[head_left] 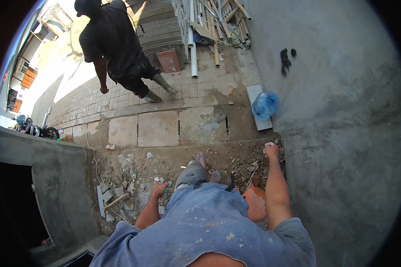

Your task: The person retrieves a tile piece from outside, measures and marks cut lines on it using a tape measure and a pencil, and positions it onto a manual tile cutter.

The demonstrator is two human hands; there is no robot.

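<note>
My right hand (271,152) is out in front on the right, its fingers curled closed. A small whitish piece shows at its top, too small to name. Just beyond it, a large blue water bottle (265,105) stands upright on a pale board (254,92) beside the wall. Low at my left side, my left hand (158,190) is partly curled, with a small pale and green object at its fingers that I cannot make out. Below that hand lies broken rubble (120,191). An orange container (255,204) is partly hidden behind my body and right arm.
A person in dark clothes and boots (113,44) is on the paving ahead left. Concrete slabs (158,128) cross in front of me. Pipes (194,58) and bamboo poles (216,44) lean ahead. A grey wall (334,124) rises right; a low wall (60,178) stands left.
</note>
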